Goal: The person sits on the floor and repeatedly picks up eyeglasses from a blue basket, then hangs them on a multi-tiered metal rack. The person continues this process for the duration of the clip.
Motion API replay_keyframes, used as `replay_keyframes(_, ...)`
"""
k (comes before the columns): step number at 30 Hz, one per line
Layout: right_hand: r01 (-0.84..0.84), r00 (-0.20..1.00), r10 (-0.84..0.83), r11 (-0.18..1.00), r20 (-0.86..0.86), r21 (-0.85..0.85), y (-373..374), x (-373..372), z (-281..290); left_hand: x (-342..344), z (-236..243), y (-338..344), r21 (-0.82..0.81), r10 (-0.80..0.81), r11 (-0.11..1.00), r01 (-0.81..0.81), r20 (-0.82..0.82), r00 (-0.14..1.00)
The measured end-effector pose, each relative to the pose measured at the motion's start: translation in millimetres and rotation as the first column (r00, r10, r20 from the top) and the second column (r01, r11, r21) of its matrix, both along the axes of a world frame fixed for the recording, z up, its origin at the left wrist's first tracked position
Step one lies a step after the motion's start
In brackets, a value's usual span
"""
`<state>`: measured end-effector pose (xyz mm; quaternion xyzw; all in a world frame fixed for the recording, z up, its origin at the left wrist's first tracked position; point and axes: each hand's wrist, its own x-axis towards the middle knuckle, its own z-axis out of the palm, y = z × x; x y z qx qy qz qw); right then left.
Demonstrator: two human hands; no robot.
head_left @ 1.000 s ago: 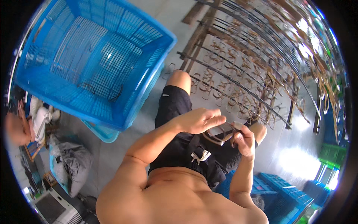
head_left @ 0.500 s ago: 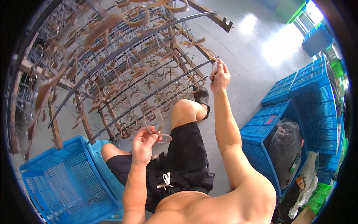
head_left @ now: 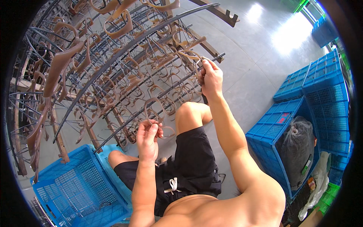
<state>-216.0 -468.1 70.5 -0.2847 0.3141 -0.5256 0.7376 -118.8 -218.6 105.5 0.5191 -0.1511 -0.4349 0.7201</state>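
Note:
My left hand (head_left: 147, 139) is closed, pinching a thin brown eyeglass frame (head_left: 152, 100) in front of my knees. One of its rims stands up above the fingers; the other hangs to their right. My right hand (head_left: 211, 78) reaches forward to the right end of a rack rod (head_left: 218, 57). Its fingers are pinched at the end of another brown eyeglass frame (head_left: 189, 54), partly hidden by the fingers. Ahead and to the left, a rack (head_left: 130, 46) of dark curved rods carries many similar brown frames hung in rows.
An open blue plastic crate (head_left: 68, 181) sits at lower left, beside a lighter blue one (head_left: 109, 166). Stacked blue crates (head_left: 270, 121) stand on the right, one holding a dark plastic bag (head_left: 297, 151). The rack's notched bar (head_left: 227, 17) juts out at the top.
My right hand has moved left, closer in over the rack rods, with its eyeglass frame. My left hand keeps its frame at about the same place. The view has shifted slightly.

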Motion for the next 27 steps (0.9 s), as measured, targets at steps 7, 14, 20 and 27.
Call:
replay_keyframes(7,0.139,0.99,-0.14,0.989,0.004,0.057,6,11,-1,-2,-1,8,0.03,0.036,0.999,-0.036,-0.011,0.999)
replay_keyframes(14,0.039,0.999,-0.038,0.997,-0.021,0.059,-5,4,1,0,-3,15,0.026,0.009,1.0,-0.009,-0.014,1.0)
replay_keyframes(20,0.029,0.999,-0.026,0.996,-0.042,0.084,-3,5,2,3,-5,21,0.009,0.017,1.0,-0.017,-0.016,1.0)
replay_keyframes(27,0.081,0.977,-0.098,0.992,-0.191,-0.095,12,14,2,4,-7,24,0.016,0.022,1.0,-0.021,-0.034,0.999)
